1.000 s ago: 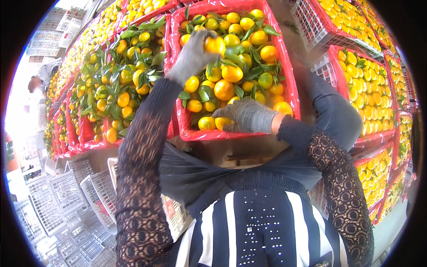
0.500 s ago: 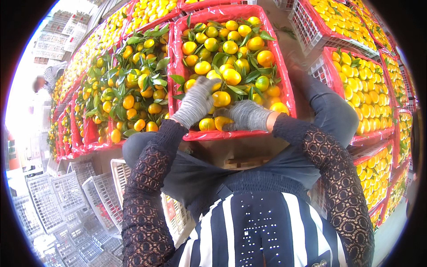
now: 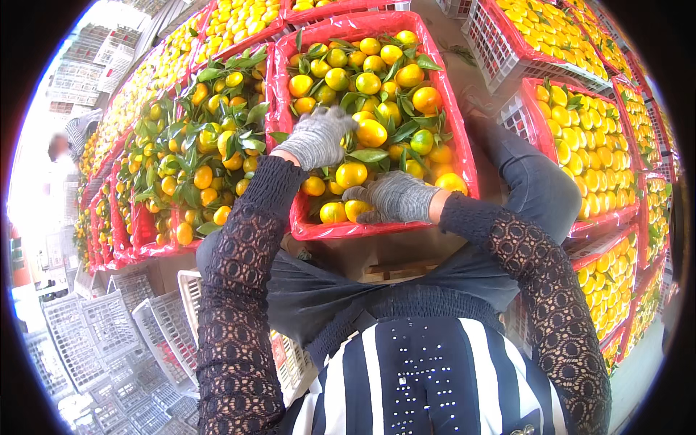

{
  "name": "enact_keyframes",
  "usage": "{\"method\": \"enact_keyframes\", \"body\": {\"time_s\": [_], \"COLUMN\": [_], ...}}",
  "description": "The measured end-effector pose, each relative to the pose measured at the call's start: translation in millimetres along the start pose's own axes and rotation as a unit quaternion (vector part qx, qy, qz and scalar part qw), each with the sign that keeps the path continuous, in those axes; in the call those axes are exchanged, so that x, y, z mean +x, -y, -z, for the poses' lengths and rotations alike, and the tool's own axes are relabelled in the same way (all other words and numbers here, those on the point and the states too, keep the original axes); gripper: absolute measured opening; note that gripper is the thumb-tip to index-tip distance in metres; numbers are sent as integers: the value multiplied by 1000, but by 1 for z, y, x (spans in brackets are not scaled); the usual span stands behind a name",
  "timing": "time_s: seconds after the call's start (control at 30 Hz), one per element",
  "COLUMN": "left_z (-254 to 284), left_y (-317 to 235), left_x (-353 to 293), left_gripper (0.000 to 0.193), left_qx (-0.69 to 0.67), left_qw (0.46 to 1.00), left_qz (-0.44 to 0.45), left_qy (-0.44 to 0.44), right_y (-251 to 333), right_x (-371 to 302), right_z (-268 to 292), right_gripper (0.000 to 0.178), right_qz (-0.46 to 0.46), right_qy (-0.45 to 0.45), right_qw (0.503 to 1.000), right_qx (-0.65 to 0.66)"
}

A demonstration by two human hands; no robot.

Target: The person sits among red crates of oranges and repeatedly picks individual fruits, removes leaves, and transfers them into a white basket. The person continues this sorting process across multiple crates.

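A crate lined with red plastic film (image 3: 281, 80) stands before me, holding orange-yellow mandarins (image 3: 372, 133) with green leaves. At its near edge my right hand (image 3: 400, 197), in a grey knit glove, has its thumb and fingers closed around a mandarin (image 3: 357, 210). Another mandarin (image 3: 333, 213) lies just left of that one. My left hand (image 3: 317, 138), gloved the same way, is over the left side of the crate. Its fingers bend down toward the fruit and are smeared by motion, so whether they hold anything is hidden.
On the left lies a second heap of leafy mandarins (image 3: 206, 138). Crates of neatly rowed fruit (image 3: 587, 148) stand stacked to the right. Pale plastic crates (image 3: 98, 319) sit at lower left. A person (image 3: 65, 156) shows at the far left. My knee (image 3: 544, 192) is beside the crate.
My left hand has moved a little up and left, off the mandarin beside it. My right hand stays by the near edge, its mandarin showing more clearly. The view has shifted slightly.
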State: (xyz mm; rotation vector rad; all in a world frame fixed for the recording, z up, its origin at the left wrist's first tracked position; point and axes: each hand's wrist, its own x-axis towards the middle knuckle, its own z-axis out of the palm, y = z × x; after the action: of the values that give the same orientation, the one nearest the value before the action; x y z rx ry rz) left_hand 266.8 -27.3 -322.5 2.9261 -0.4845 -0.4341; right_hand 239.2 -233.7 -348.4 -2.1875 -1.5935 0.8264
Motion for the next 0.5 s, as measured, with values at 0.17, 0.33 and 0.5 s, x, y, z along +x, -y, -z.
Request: {"method": "enact_keyframes", "body": {"time_s": [0.17,0.33,0.5], "left_z": [0,31,15], "left_y": [-25,-17,-3], "left_x": [36,29,-87], "left_gripper": [46,49,57], "left_qx": [-55,-182,-381], "left_qw": [996,967,911], "left_qz": [1,89,54], "left_qy": [66,-153,-150], "right_y": [3,-1,-4], "right_x": [2,3,1], "right_z": [3,1,-2], "right_gripper": [52,52,51], "right_qz": [-8,-10,12], "right_qy": [24,17,-9], "right_qw": [1000,1000,1000], "right_qx": [-5,7,-6]}}
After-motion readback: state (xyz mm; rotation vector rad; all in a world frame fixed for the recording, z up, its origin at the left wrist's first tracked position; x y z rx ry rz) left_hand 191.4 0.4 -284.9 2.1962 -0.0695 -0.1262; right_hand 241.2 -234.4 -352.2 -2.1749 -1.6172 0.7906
